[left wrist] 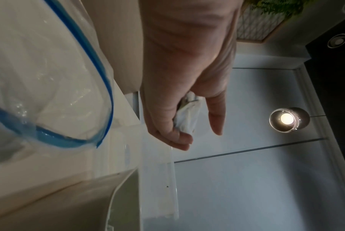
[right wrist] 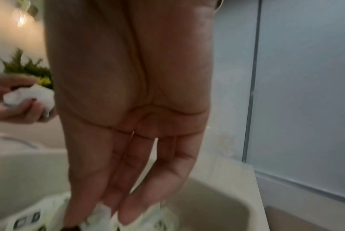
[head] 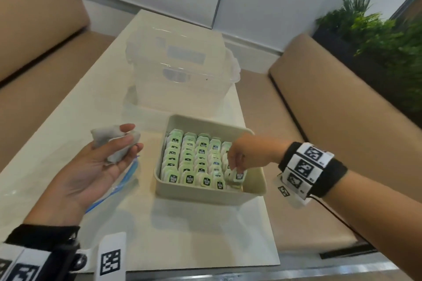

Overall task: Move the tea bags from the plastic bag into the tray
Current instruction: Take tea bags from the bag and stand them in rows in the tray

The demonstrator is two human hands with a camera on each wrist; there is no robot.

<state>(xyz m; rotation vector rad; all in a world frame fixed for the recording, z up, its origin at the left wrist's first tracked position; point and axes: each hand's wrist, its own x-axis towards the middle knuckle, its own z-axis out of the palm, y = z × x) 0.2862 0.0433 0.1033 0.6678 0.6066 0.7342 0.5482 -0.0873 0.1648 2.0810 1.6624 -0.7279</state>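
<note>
The beige tray holds rows of tea bags with green tags. My right hand reaches into its right column and pinches one tea bag by the top. In the right wrist view the fingers point down into the tray, with the tea bag between them. My left hand is palm up, left of the tray, gripping a bunch of white tea bags, seen also. The clear plastic bag with a blue zip lies under that hand.
A clear lidded plastic box stands just behind the tray on the white table. Tan benches run along both sides. Green plants sit at the back right.
</note>
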